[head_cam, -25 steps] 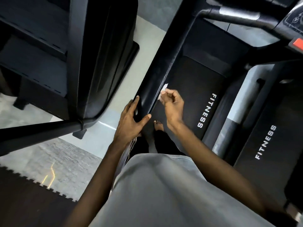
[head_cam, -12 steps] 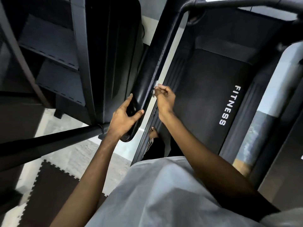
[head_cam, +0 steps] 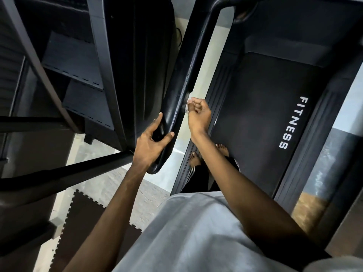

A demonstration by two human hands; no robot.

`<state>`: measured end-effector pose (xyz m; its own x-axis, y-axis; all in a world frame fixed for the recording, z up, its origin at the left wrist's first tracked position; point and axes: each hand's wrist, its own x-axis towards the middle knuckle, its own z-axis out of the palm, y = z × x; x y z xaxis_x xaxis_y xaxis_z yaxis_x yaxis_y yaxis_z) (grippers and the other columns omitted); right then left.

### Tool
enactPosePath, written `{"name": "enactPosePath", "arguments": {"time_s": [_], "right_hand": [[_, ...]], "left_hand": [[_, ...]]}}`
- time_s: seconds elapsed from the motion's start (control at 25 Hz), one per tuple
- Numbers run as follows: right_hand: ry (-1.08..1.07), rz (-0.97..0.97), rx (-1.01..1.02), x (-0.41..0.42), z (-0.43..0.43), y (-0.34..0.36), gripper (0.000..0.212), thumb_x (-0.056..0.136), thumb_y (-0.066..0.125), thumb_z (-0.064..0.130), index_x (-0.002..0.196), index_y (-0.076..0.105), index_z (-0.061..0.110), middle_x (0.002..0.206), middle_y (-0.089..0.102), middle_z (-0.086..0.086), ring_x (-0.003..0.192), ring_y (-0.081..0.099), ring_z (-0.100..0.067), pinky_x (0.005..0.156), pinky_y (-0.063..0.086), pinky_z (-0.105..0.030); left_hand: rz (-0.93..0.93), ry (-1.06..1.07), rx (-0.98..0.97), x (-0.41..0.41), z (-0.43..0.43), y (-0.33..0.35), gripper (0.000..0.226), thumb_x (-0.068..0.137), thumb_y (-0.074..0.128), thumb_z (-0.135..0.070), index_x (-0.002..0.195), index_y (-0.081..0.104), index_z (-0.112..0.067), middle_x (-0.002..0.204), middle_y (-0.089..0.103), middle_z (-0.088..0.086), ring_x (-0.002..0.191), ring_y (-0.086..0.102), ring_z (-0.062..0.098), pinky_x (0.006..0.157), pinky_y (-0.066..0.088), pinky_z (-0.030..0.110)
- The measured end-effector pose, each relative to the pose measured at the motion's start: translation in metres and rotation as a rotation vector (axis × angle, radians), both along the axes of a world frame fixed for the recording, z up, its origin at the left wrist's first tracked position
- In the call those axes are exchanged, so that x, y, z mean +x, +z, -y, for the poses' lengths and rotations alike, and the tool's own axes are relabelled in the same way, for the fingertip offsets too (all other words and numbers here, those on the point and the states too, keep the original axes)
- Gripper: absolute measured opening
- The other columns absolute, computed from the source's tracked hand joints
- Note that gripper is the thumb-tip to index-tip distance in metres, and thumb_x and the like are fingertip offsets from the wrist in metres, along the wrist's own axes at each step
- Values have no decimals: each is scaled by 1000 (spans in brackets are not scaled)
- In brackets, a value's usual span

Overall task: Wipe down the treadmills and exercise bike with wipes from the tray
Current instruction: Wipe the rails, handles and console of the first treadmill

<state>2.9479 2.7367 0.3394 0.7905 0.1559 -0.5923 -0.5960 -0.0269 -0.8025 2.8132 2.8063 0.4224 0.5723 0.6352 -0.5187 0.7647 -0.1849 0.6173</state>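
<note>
Wipe [head_cam: 186, 106] sits bunched in the right hand [head_cam: 198, 112], whose fingers are curled tight round it so that only a small white scrap shows at the knuckles. The hand presses that scrap against the right edge of the black rail [head_cam: 188, 61], a little above the rail's rounded lower end. The left hand [head_cam: 151, 141] grips that lower end, thumb across the near face and fingers wrapped round the far side.

A second ago more of the wipe stuck up above the fingers, and the left hand lay flatter on the rail with its fingers nearly straight; now it clasps the rail. Over the last half second both hands have kept their places on the rail, the right one only slightly higher along it. The view has swung left, so the second treadmill seen earlier at the right is out of frame.

Below the right arm lies the belt [head_cam: 255, 114] with the word FITNESS in white, and two bare feet [head_cam: 194, 160] stand at its left edge. A dark foam mat [head_cam: 84, 213] lies on the floor at lower left
</note>
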Motion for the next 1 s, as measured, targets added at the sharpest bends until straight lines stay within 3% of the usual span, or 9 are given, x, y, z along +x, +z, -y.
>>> {"name": "enactPosePath", "arguments": {"time_s": [0.16,0.36,0.48,0.56,0.64,0.8,1.0], "right_hand": [[38,-41,-12,-28,6,-4,5,95,65,7,99,67,9,92,72,-2,83,67,-9,77,54,-17],[-35,-79,-14,-4,1,0,6,93,67,12,96,68,17,91,71,1,85,69,-16,86,58,-46],[78,231,61,-11,13,35,7,94,67,12,100,69,12,104,67,-4,92,68,-12,86,59,-38],[272,524,37,-12,23,47,9,94,68,9,101,72,9,105,62,-3,90,66,-6,84,58,-27],[531,750,-57,7,19,50,14,96,65,9,107,73,9,105,57,-3,90,63,-7,83,57,-25],[784,888,-267,40,2,58,22,100,56,10,116,70,6,111,55,-7,101,60,-20,88,58,-35],[953,1056,-345,50,17,61,27,102,53,12,124,68,7,117,56,-9,108,52,-19,94,53,-30]], "left_hand": [[29,17,15,0,4,-3,73,80,80,-50,141,42,-60,147,53,-16,135,45,-5,119,35,32],[41,59,-3,3,8,-4,71,81,81,-45,141,45,-57,145,54,-17,134,46,-5,119,34,32],[32,56,-4,1,7,-3,71,80,80,-50,140,43,-62,147,53,-16,136,45,-3,119,36,35],[32,74,7,1,9,-6,71,80,78,-52,140,42,-63,147,52,-16,135,46,-3,118,37,36],[50,105,41,1,14,-8,70,81,78,-50,141,44,-59,148,51,-16,135,46,-3,117,38,35],[127,166,111,4,28,-13,66,88,76,-39,146,47,-43,150,49,-13,141,40,0,119,34,33],[78,209,145,5,32,-16,72,88,73,-49,151,44,-30,151,48,-6,139,41,5,118,36,32]]}}
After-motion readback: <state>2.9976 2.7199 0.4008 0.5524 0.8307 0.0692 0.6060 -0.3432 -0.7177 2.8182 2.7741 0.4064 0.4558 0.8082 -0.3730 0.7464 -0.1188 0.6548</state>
